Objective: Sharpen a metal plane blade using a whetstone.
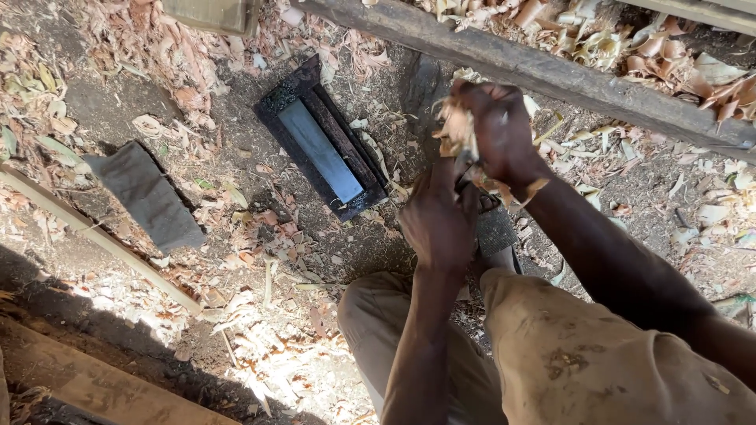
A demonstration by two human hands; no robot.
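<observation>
1. A flat grey metal blade [494, 230] sits low between the two hands, just above the person's knees in tan trousers [567, 354]. Only part of it shows, so I cannot tell what tool it belongs to.
2. The right hand [500, 130] is closed tight on a bunch of pale curly wood shavings [457, 130]. The bunch is pressed against the top end of the blade, maybe to rub it clean.
3. The left hand [437, 220] is curled around the near end of the blade. It seems to hold the blade steady. Its fingers are shut, not spread.
4. Just left of the hands lies a long grey sharpening stone in a dark wooden holder [323, 149]. It rests flat on the ground, close enough to reach.
5. Farther left lies a flat grey stone slab [146, 197], beside a thin pale wooden stick [102, 240].
6. A dark wooden beam [551, 75] crosses the far side, above the hands.
7. Wood chips cover the dirt ground [260, 260] all around.
</observation>
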